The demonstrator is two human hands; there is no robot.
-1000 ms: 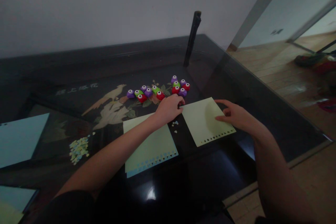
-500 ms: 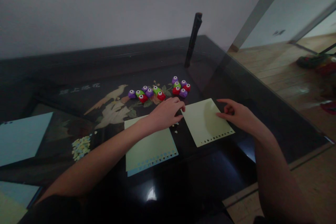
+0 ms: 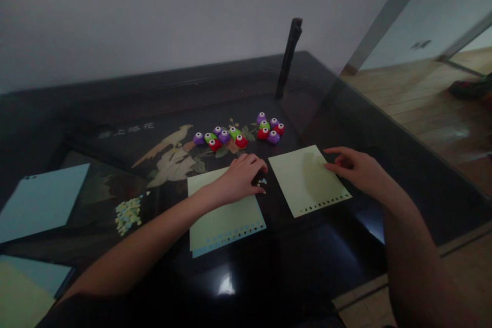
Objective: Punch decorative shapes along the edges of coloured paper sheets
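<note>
My left hand [image 3: 242, 178] reaches over the right edge of a pale yellow sheet [image 3: 226, 218] lying on a blue one. Its fingers curl loosely, thumb apart, beside a few small paper bits [image 3: 262, 182] on the table. My right hand [image 3: 355, 166] has its index finger and thumb spread at the right edge of another yellow sheet [image 3: 300, 177]; its other fingers are folded in. Both this sheet and the stacked pair have a row of small punched holes along the near edge. I see nothing held in either hand.
Several small red, green and purple pieces with eye-like tops [image 3: 240, 141] stand behind the sheets. A pile of paper cutouts [image 3: 128, 214] lies left of my forearm. Blue sheets [image 3: 49, 197] are farther left. A dark upright post [image 3: 288, 59] rises from the glossy black table [image 3: 330, 97].
My left hand has moved slightly back toward me and left, away from the right sheet, uncovering more paper bits. The right hand stays near the sheet's edge. The view has shifted slightly.
</note>
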